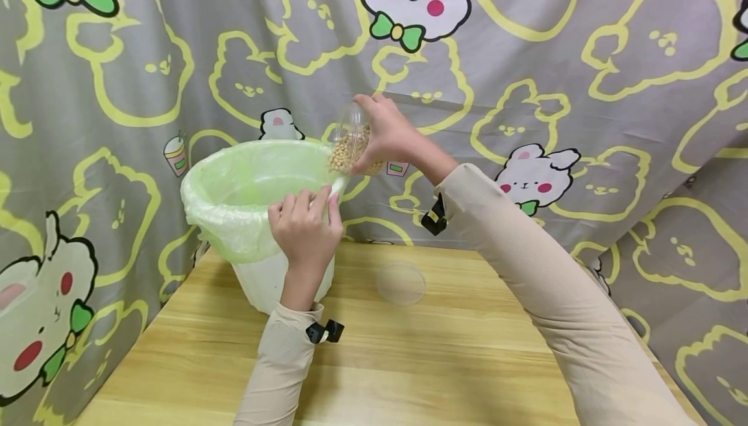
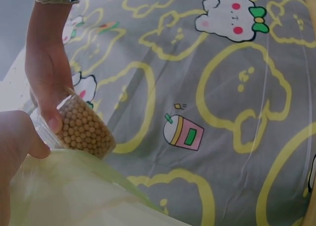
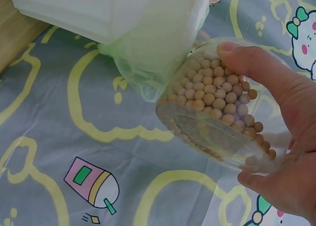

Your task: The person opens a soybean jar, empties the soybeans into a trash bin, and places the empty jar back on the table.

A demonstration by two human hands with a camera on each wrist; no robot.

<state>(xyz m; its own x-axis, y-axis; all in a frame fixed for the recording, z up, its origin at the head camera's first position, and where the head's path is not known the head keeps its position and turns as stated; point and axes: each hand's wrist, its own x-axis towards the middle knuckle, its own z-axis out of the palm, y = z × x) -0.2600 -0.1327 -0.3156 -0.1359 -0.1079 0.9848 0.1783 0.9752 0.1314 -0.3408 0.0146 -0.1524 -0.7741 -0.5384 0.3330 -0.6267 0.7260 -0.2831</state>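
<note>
My right hand (image 1: 390,134) grips a clear plastic jar (image 3: 217,102) of soybeans, thumb on one side and fingers on the other. The jar is tipped on its side, mouth toward the trash bin, at the right of the bin's rim. Round, pale tan soybeans (image 2: 86,129) still fill much of it. A white trash bin (image 1: 263,286) stands at the left of the table, lined with a light green plastic bag (image 1: 234,234) folded over its rim. With curled fingers my left hand (image 1: 306,228) holds the bag-covered rim on the near right side, just below the jar.
A clear round lid (image 1: 402,283) lies flat on the wooden table (image 1: 421,361), right of the bin. Behind and around the table hangs a grey patterned cloth (image 1: 526,43), close to the bin and the jar.
</note>
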